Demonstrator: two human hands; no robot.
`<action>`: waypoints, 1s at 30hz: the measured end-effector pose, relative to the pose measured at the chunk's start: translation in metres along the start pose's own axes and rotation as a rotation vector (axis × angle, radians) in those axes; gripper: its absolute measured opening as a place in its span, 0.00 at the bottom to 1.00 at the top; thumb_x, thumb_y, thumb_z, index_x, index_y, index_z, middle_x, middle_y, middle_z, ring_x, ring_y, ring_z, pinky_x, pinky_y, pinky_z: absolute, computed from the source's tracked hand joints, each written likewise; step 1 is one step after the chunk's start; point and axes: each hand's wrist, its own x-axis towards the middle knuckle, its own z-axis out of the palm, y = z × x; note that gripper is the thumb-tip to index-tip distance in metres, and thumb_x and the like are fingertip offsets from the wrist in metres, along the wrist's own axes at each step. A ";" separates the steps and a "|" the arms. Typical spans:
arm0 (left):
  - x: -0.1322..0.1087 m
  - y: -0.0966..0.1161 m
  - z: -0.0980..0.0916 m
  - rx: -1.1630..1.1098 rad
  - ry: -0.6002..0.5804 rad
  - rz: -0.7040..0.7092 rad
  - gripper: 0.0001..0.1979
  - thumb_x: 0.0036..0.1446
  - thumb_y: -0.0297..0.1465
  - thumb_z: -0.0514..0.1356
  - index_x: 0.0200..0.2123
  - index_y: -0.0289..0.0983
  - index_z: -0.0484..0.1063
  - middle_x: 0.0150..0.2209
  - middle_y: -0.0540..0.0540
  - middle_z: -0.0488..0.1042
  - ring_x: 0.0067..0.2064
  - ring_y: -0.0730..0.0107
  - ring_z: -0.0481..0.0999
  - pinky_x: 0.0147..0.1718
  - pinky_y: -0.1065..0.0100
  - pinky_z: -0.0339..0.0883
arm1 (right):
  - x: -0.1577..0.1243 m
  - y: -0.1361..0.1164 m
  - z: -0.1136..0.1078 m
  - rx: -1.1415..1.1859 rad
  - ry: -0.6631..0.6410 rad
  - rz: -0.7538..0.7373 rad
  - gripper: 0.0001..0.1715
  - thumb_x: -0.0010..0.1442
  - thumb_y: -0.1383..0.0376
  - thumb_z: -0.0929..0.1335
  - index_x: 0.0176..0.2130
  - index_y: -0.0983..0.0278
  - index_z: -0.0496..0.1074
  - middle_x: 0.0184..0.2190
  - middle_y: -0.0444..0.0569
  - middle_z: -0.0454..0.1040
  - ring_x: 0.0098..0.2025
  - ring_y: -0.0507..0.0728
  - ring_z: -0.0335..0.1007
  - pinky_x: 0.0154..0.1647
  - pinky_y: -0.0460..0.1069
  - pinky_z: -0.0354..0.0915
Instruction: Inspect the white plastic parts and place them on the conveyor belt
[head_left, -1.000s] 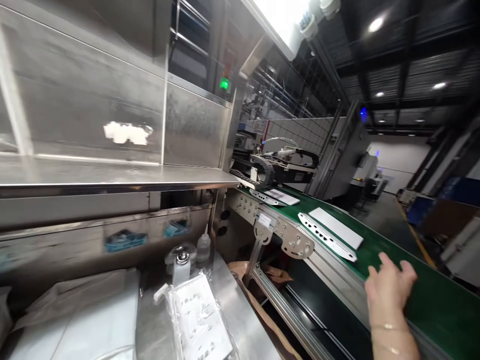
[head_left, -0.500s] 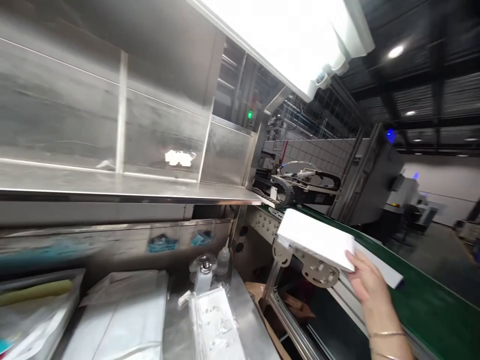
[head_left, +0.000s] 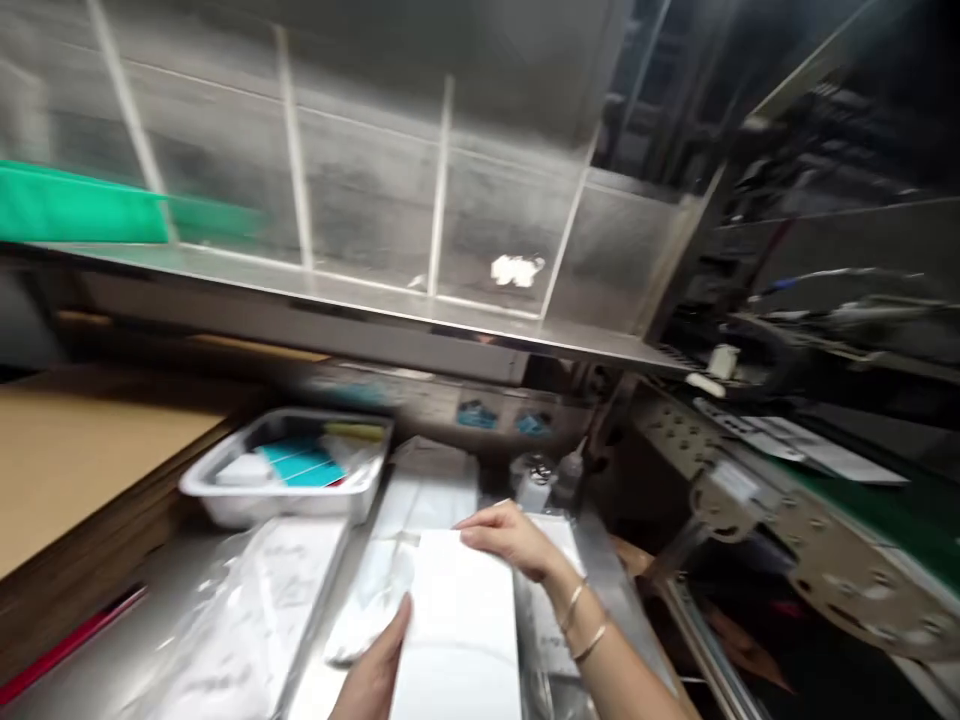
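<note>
A plain white box [head_left: 459, 620] is upheld between both hands above the metal bench, its lower end cut off by the frame. My left hand [head_left: 379, 665] grips its left side, thumb along the edge. At the far right corner, my right hand [head_left: 514, 540] holds the box with bent fingers; two thin bracelets circle that wrist. Beneath and beside the box lie printed white sheets in clear plastic [head_left: 277, 590] and another white stack [head_left: 555, 600] at the right. Some fingertips are hidden by the box.
A white plastic tray [head_left: 289, 495] holds teal and yellow pieces. Behind the right hand stands a pump bottle [head_left: 534, 485]. Cardboard [head_left: 105, 430] lies left, near a red strip [head_left: 71, 645]. A metal shelf [head_left: 360, 300] overhangs the bench, with a green conveyor [head_left: 900, 525] at right.
The white box has moved from beside the conveyor to over the bench, in my right hand. My left hand has come into view and grips it too. The view has swung left.
</note>
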 end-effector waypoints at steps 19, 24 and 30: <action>0.020 0.001 -0.022 -0.225 -0.207 -0.164 0.32 0.57 0.48 0.49 0.51 0.24 0.66 0.45 0.31 0.75 0.51 0.47 0.70 0.49 0.55 0.62 | -0.074 0.060 0.001 0.296 0.280 0.116 0.22 0.56 0.54 0.67 0.44 0.66 0.72 0.32 0.50 0.74 0.35 0.55 0.69 0.37 0.50 0.65; 0.022 0.003 -0.027 -0.214 -0.210 -0.134 0.35 0.56 0.50 0.49 0.52 0.24 0.64 0.45 0.31 0.74 0.50 0.45 0.71 0.49 0.53 0.62 | -0.080 0.070 0.009 0.301 0.237 0.144 0.21 0.56 0.55 0.67 0.45 0.66 0.72 0.32 0.49 0.73 0.34 0.54 0.67 0.36 0.50 0.64; 0.022 0.004 -0.036 -0.254 -0.168 -0.080 0.33 0.56 0.49 0.51 0.53 0.26 0.64 0.41 0.35 0.77 0.47 0.50 0.74 0.49 0.56 0.62 | -0.080 0.073 0.020 0.294 0.187 0.166 0.22 0.55 0.54 0.68 0.44 0.66 0.72 0.31 0.49 0.73 0.33 0.54 0.67 0.34 0.49 0.63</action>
